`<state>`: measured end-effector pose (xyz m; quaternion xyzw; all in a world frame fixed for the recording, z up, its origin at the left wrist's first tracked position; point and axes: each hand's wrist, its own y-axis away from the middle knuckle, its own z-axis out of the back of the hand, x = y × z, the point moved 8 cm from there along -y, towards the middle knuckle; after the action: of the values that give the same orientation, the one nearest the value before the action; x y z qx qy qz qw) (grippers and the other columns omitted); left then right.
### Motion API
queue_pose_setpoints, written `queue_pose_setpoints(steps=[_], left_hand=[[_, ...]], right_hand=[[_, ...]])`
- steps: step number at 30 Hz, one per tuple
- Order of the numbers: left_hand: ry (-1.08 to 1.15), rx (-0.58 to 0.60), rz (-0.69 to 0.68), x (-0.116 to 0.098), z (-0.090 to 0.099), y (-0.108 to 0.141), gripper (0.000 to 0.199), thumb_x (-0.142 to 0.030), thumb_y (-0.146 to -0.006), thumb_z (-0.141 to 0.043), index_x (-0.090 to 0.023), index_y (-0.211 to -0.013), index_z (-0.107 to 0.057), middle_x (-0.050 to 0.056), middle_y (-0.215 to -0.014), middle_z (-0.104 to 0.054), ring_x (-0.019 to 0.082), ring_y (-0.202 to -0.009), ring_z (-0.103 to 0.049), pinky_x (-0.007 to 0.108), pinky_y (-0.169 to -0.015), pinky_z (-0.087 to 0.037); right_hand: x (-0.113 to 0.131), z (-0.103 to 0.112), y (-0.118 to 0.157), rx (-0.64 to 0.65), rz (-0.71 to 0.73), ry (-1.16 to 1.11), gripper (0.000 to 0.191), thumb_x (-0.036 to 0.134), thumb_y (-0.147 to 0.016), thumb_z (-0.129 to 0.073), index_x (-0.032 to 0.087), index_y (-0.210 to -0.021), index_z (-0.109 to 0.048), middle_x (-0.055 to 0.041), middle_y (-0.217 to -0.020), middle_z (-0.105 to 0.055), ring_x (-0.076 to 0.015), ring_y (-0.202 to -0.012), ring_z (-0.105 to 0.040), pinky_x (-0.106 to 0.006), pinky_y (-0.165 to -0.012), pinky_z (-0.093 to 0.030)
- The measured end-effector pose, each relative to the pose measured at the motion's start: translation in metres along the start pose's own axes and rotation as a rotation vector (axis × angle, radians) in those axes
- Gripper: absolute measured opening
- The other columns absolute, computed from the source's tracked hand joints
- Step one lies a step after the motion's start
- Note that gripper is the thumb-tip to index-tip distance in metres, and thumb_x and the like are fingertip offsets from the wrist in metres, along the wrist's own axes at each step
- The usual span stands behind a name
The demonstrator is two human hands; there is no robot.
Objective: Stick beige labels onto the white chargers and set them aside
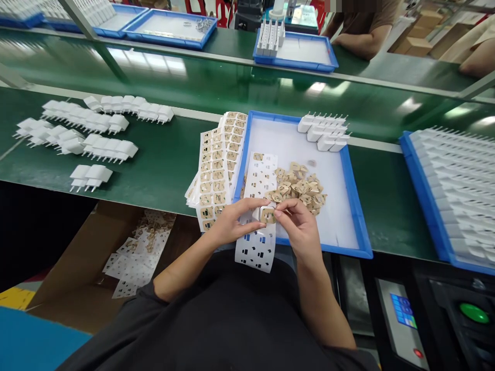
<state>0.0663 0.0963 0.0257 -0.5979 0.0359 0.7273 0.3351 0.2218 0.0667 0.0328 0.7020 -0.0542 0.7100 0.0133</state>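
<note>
My left hand (pixel 234 220) grips a small white plug adapter (pixel 256 212) between thumb and fingers, over the front of the tray. On the adapter's face is a tan sticker (pixel 267 215), and my right hand (pixel 298 224) pinches at its right edge with thumb and forefinger. Beneath my hands runs a white sticker sheet (pixel 257 252), mostly bare backing with dark cut-out marks, hanging over the tray's front rim. A heap of loose tan sticker pieces (pixel 305 190) lies in the blue-rimmed tray (pixel 353 216) just beyond my right hand.
White plug adapters (pixel 327 131) stand at the tray's back right. Left of it lie stacked sticker sheets (pixel 212 175) and rows of adapters (pixel 83 116). Another full tray (pixel 429 190) is at right. A cardboard box (pixel 83 247) holds scrap below. Across the line, a person's arm (pixel 363 44) rests.
</note>
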Motion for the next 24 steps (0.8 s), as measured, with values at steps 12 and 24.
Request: queue_pose_setpoints(steps=[12, 24], left_hand=[[-0.016, -0.004, -0.016, -0.001, 0.0, 0.0, 0.045, -0.031, -0.089, -0.075, -0.025, -0.132, -0.063, 0.009, -0.13, -0.071, 0.025, -0.121, -0.067, 0.04, -0.106, -0.053], [-0.015, -0.015, -0.044, -0.003, 0.0, 0.0, 0.044, -0.03, -0.089, -0.075, -0.025, -0.13, -0.063, 0.009, -0.128, -0.071, 0.024, -0.12, -0.067, 0.039, -0.105, -0.054]], right_hand=[[0.001, 0.001, 0.002, -0.041, 0.02, 0.085, 0.01, 0.034, -0.091, -0.069, 0.025, -0.088, -0.064, -0.0006, -0.086, -0.064, -0.0168, -0.081, -0.061, -0.031, -0.077, -0.051], [0.013, -0.004, 0.006, -0.103, 0.131, 0.32, 0.006, 0.032, -0.093, -0.065, 0.026, -0.09, -0.064, -0.0023, -0.087, -0.066, -0.019, -0.082, -0.062, -0.035, -0.075, -0.053]])
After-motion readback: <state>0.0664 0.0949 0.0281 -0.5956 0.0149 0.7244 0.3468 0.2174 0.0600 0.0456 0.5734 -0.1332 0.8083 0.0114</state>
